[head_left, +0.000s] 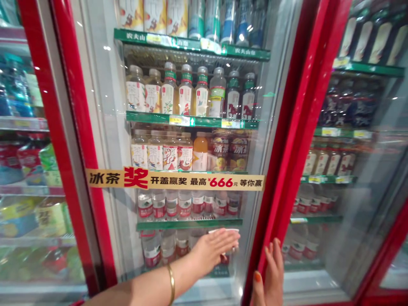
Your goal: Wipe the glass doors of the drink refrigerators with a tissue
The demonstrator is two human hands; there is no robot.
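Observation:
My left hand (212, 248), a gold bangle (171, 284) on its wrist, lies with fingers stretched out along the glass door (255, 140) of a drinks fridge. Under the palm is a thin white cloth (235, 230), pressed to the pane; only its edges show, so cloth or paper is hard to tell. At the bottom right, my right hand (270, 272) rests against the red door frame (287, 170). Its fingers point up, the thumb stands apart, and nothing shows in it.
A yellow printed strip (175, 180) crosses the glass above my left hand. Behind the pane, bottled drinks (186, 91) stand on green-edged shelves (189, 223). More fridges with red frames flank this one, with bottles (328, 161) at the right and packs (19, 214) at the left.

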